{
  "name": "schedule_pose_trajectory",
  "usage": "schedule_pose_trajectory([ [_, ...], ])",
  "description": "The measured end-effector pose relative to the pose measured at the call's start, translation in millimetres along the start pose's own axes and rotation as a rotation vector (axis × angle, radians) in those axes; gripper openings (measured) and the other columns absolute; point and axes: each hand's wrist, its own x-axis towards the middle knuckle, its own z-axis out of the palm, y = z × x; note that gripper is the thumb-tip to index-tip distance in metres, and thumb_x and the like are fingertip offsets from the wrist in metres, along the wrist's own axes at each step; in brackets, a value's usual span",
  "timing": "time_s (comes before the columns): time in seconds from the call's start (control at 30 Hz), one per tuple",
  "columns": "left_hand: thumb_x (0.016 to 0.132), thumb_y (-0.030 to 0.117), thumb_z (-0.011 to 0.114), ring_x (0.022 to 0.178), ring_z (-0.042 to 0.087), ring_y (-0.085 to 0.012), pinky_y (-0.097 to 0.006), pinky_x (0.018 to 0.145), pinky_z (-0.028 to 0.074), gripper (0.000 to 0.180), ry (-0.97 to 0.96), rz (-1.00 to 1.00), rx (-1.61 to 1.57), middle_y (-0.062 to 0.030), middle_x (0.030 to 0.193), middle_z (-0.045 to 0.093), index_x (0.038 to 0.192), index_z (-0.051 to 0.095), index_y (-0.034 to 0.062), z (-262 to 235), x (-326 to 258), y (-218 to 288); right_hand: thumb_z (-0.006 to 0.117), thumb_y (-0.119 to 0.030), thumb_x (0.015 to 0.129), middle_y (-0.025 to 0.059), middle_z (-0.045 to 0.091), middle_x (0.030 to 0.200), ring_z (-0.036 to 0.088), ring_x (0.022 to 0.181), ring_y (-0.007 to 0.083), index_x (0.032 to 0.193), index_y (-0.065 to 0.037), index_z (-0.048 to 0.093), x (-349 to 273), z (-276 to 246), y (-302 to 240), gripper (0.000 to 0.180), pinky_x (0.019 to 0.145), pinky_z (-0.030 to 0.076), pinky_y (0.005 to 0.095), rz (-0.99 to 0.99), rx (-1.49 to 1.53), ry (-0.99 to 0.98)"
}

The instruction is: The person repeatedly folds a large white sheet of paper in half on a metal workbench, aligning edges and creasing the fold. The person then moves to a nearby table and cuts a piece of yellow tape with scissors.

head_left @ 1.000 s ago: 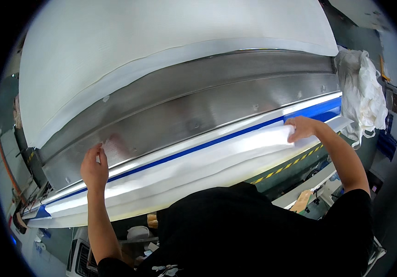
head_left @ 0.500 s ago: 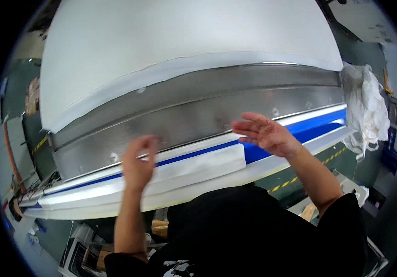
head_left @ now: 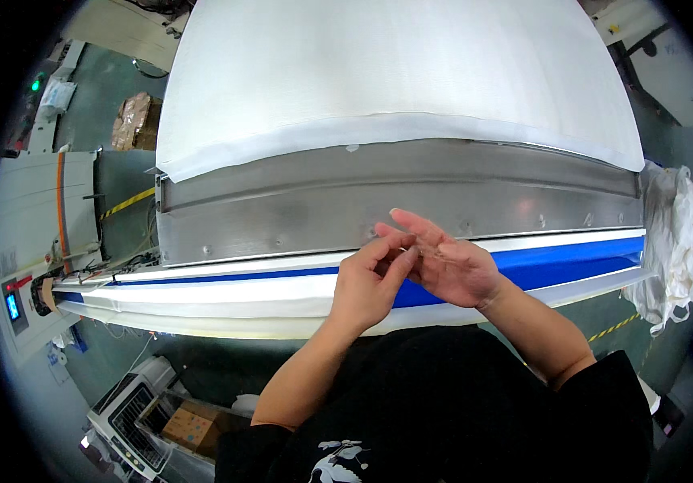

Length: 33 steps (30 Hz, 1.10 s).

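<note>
In front of my body my two hands meet above the near edge of a long machine bed. My left hand (head_left: pixel 372 278) is closed, thumb and forefinger pinched together against the fingers of the other hand; anything between them is too small to make out. My right hand (head_left: pixel 461 270) is open, its palm turned up and fingers stretched out. Beyond both hands runs a grey metal plate (head_left: pixel 298 217) with small round marks. Below them lies a white padded strip (head_left: pixel 233 307), beside a blue strip (head_left: pixel 560 266) to the right.
A wide white fabric sheet (head_left: pixel 411 72) covers the bed behind the plate. White crumpled plastic (head_left: pixel 672 241) hangs at the right end. At left are a control box with a lit display (head_left: pixel 14 304) and a cardboard box (head_left: pixel 135 121). An air cooler (head_left: pixel 133 414) stands at lower left.
My hands were apart above the bed; now they have come together, the left moving right and its fingers pinching. The whole view has shifted, showing more of the left side.
</note>
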Motion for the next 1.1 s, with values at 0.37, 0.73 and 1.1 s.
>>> schedule_pose_trajectory([
  [0.37, 0.089, 0.011, 0.065, 0.067, 0.061, -0.0109, -0.025, 0.063, 0.048, 0.012, -0.033, 0.148, 0.133, -0.0071, 0.080, 0.068, 0.095, 0.066, 0.0011, 10, -9, 14, 0.011, -0.071, 0.091, 0.0099, 0.025, 0.154, 0.037, 0.133, 0.0229, 0.151, -0.015, 0.021, -8, 15, -2, 0.083, 0.111, 0.026, 0.0400, -0.036, 0.102, 0.052],
  [0.73, 0.081, 0.005, 0.067, 0.067, 0.059, -0.0170, -0.029, 0.062, 0.048, 0.016, 0.252, 0.298, 0.320, -0.0070, 0.082, 0.062, 0.097, 0.068, 0.0068, -14, -13, 38, 0.064, -0.017, 0.081, 0.0198, 0.020, 0.155, 0.018, 0.145, 0.0320, 0.140, -0.011, 0.046, -15, 26, -16, 0.062, 0.113, 0.023, 0.0444, -0.254, -1.176, 0.022],
  [1.1, 0.082, 0.012, 0.067, 0.088, 0.061, -0.0225, -0.033, 0.076, 0.049, 0.020, -0.171, 0.460, 0.522, -0.0112, 0.096, 0.063, 0.101, 0.070, 0.0066, -39, -7, 75, 0.059, -0.010, 0.075, 0.0267, 0.023, 0.150, 0.033, 0.133, 0.0436, 0.116, -0.012, 0.064, -16, 38, -26, 0.042, 0.109, 0.030, 0.0504, -0.448, -1.833, 0.017],
])
